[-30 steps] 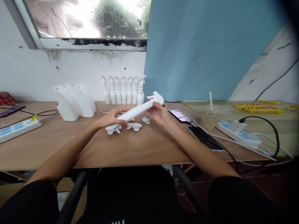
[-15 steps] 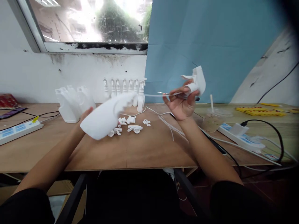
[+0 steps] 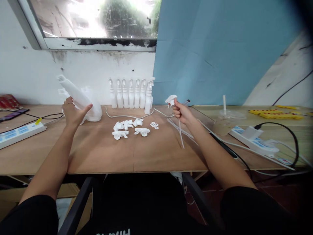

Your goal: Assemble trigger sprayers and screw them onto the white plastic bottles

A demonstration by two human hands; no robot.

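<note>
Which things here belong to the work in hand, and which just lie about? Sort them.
In hand:
left hand holding white bottle
right hand holding trigger sprayer head
loose sprayer heads
white washers
dip tubes

Lying about:
power strips
drink cup
yellow strips

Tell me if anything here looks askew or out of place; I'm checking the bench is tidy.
Mostly orderly. The bottle in the left hand is tilted, off the table. Loose trigger parts lie scattered mid-table, and thin tubes sprawl below the right hand, which grips a spray head.
</note>
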